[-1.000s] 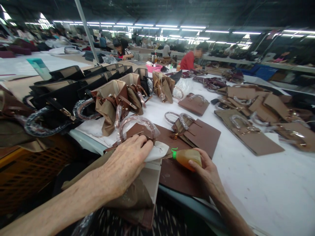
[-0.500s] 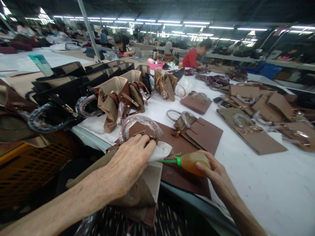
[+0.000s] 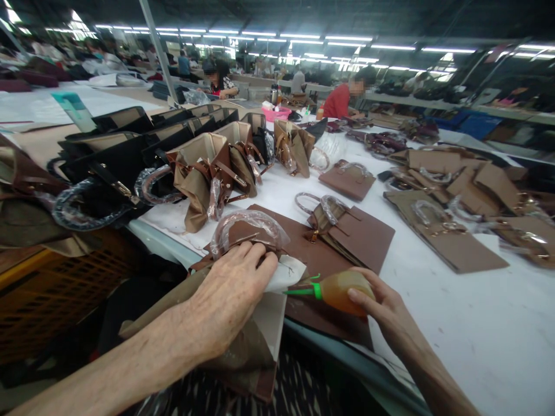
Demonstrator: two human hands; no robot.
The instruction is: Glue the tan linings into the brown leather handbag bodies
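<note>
My left hand [image 3: 234, 283] is closed over the upper part of an unfinished brown handbag [image 3: 254, 341], whose lower end hangs past the table edge. Its fingertips are hidden in the folds below the plastic-wrapped handle [image 3: 255, 222]. A white flap [image 3: 286, 273] sticks out beside those fingers. In my right hand [image 3: 381, 297] lies a squeeze bottle [image 3: 346, 293] of amber liquid, tilted sideways. Its green nozzle [image 3: 303, 291] points left, close to the bag's pale inner edge; contact I cannot tell. A flat brown panel [image 3: 303, 248] lies underneath on the white table [image 3: 437, 323].
Another brown bag [image 3: 355, 234] lies just beyond the panel. Standing brown bags [image 3: 203, 167] and black bags [image 3: 108, 156] line the left side. Flat tan bags [image 3: 446, 231] are piled at right. A yellow crate [image 3: 65, 294] stands lower left. A person in red [image 3: 338, 101] works across the table.
The bottle's nozzle has dipped slightly, its tip now a little lower beside the bag. My left hand keeps its hold with barely any shift.
</note>
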